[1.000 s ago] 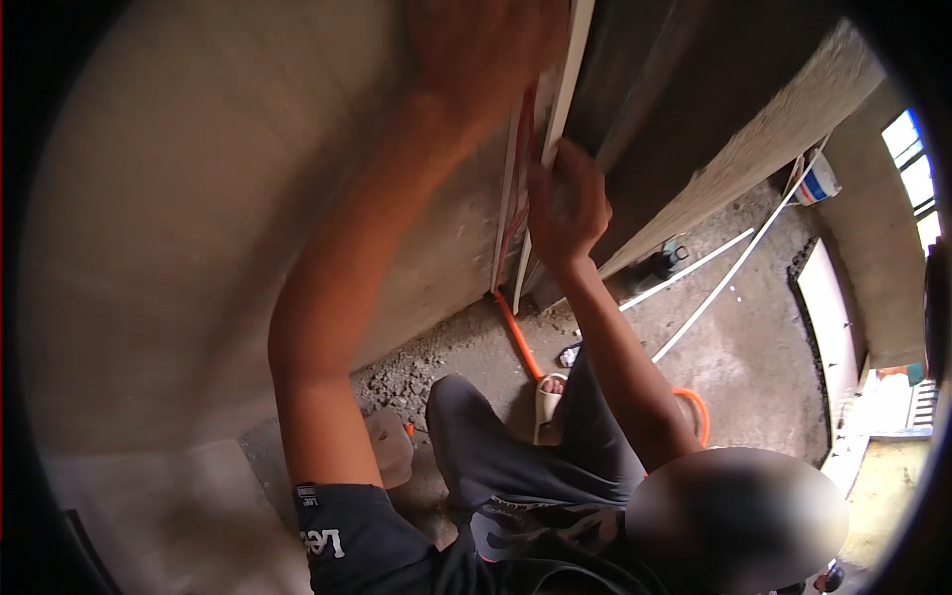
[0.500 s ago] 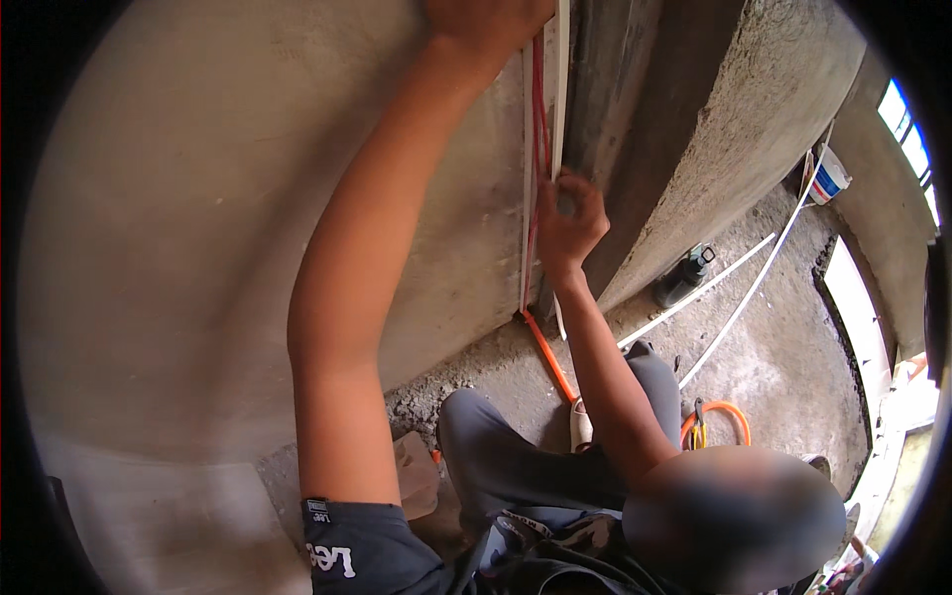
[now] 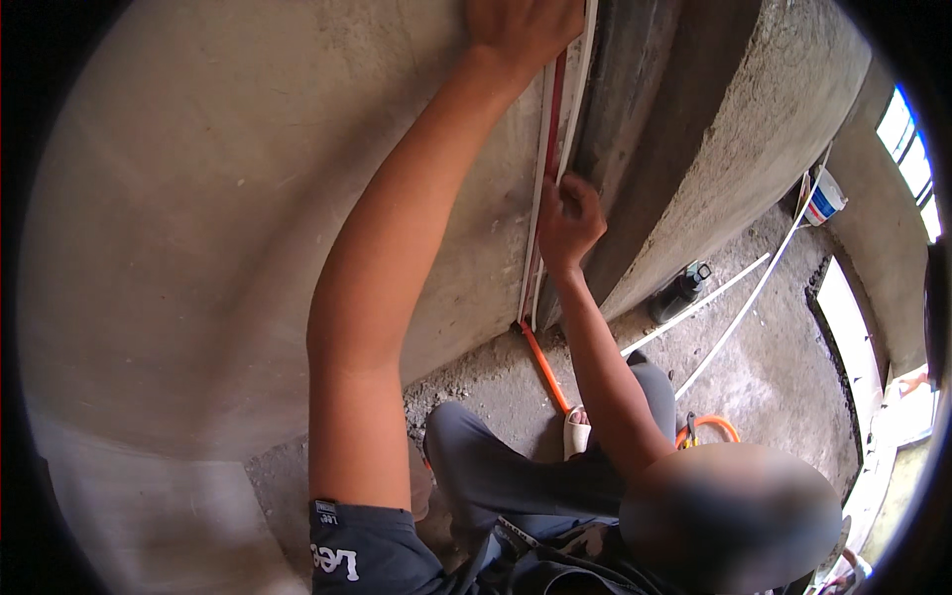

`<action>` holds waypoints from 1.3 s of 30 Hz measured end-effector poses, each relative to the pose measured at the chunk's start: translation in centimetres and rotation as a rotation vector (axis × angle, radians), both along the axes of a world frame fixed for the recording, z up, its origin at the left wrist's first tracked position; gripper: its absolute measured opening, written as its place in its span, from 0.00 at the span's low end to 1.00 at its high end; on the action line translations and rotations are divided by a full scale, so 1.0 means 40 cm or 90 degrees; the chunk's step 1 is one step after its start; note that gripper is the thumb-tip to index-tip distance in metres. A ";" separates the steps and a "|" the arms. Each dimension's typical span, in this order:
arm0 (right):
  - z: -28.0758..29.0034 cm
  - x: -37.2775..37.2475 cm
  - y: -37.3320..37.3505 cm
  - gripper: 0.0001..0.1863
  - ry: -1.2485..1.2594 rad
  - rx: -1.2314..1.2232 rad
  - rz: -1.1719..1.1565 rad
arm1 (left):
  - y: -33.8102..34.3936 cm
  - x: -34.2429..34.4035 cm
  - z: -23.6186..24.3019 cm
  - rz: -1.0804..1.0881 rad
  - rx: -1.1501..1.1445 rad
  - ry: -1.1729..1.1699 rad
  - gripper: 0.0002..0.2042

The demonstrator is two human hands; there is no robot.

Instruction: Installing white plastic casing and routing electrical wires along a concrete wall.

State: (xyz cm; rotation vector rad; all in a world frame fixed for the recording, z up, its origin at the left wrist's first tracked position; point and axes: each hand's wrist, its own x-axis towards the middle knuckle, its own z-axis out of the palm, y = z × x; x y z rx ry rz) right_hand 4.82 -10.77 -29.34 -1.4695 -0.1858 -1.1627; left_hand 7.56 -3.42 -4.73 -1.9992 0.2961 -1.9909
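Note:
A long white cable trunking [image 3: 544,159] runs up the wall beside the corner, with red wires [image 3: 556,109] lying between its two white edges. At the upper picture edge my left hand [image 3: 526,35] grips the trunking; its fingers are partly cut off. Lower down, my right hand [image 3: 572,226] is closed, thumb and forefinger curled against the trunking's right edge. Just what its fingertips pinch is hidden. An orange conduit [image 3: 544,365] leads from the trunking's foot across the floor.
Grey plaster wall [image 3: 198,198] fills the left. A dark bottle [image 3: 679,296] and long white strips [image 3: 734,322] lie to the right; beyond is a white-and-blue bucket [image 3: 822,198]. Yellow-handled pliers [image 3: 688,433] rest by an orange coil [image 3: 722,426]. My bent knee [image 3: 451,431] is below the trunking.
The right white edge, whose lower end stood away from the wall, now runs beside the left one down to the floor. The red wires sit more closely between them. Both hands stay on the trunking.

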 end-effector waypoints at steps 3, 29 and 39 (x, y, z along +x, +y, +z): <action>0.010 0.005 0.005 0.08 -0.043 -0.010 -0.038 | 0.005 0.000 0.003 -0.038 0.006 -0.004 0.25; -0.023 0.047 0.034 0.13 -0.251 -0.115 -0.089 | 0.066 -0.041 0.031 -0.079 0.159 0.113 0.21; -0.085 0.053 0.036 0.15 -0.274 -0.124 -0.110 | 0.045 -0.076 0.087 -0.124 0.165 0.176 0.29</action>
